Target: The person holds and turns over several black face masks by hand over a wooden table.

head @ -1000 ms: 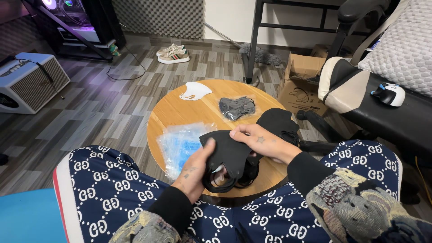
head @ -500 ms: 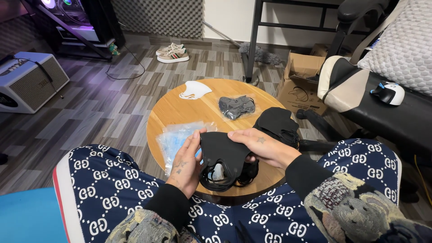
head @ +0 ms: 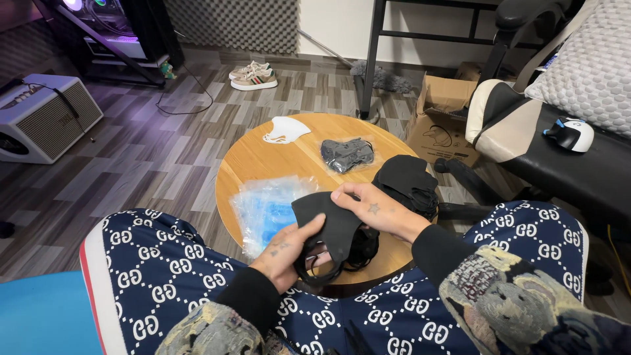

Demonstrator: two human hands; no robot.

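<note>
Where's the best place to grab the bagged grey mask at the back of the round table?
Probably the bag's near edge, pinched from the person's side. The bag lies flat and apart from the black mask stack, and its loose clear film gives more to pinch than the bunched middle.

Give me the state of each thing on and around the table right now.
Black mask: held in both hands, over the table edge.
Left hand: gripping the mask's lower edge.
Right hand: pinching its top edge.
Stack of black masks: loose, on the round table.
Bagged dark mask: in clear wrap.
White mask: lying flat.
Clear bags: piled.
Cardboard box: open.
</note>
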